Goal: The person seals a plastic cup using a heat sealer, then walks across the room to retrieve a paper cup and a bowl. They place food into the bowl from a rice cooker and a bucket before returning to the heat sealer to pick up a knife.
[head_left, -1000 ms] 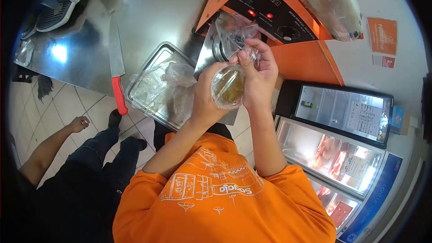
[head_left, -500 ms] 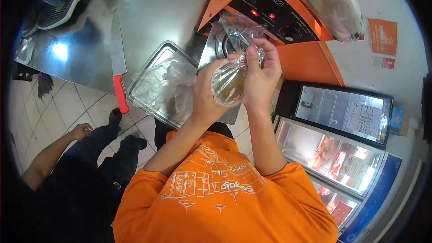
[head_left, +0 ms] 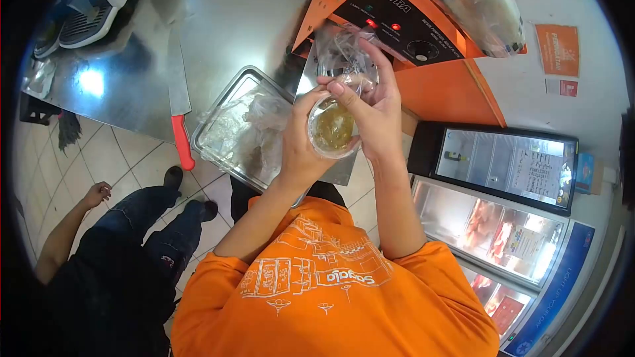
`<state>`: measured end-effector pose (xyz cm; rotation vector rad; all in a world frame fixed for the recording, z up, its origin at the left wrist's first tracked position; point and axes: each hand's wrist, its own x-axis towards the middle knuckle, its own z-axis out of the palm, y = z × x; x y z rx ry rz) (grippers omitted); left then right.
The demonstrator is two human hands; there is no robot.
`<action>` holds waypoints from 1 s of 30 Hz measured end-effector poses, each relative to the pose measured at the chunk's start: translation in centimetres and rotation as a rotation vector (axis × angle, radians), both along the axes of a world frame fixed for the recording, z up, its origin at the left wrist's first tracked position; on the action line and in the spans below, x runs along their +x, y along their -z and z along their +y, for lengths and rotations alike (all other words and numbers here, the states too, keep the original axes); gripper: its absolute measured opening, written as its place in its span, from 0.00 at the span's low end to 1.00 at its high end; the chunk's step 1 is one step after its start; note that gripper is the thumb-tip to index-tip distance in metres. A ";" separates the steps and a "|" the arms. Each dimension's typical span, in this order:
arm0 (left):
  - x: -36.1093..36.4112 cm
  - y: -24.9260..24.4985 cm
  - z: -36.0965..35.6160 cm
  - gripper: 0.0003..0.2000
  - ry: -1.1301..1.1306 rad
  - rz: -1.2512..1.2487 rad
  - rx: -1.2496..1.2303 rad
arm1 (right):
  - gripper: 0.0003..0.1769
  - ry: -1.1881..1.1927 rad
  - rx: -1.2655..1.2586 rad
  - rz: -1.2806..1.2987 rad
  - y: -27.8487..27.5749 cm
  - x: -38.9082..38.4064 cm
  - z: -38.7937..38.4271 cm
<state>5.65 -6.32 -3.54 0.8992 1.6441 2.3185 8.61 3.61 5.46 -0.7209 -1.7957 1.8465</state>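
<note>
A person's left hand (head_left: 299, 137) is cupping the rounded belly of a clear plastic bag (head_left: 333, 129), fingers wrapped close around it, while the right hand (head_left: 378, 116) is pinching the gathered neck just above. The bag is holding what appears to be amber liquid and is likely handling soft, slippery and easily burst. The neck, above the cupping palm, is offering the surest hold.
</note>
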 end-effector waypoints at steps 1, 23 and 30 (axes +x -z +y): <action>0.0 -0.4 0.1 0.43 0.004 0.002 0.002 | 0.36 0.018 -0.018 -0.005 -0.1 -0.1 -0.2; 1.0 1.0 0.4 0.49 0.024 0.057 0.026 | 0.22 0.183 0.047 0.013 0.0 0.2 -1.0; -0.5 0.3 -0.3 0.51 0.096 0.029 0.085 | 0.22 0.009 -0.369 0.201 -0.8 0.4 1.4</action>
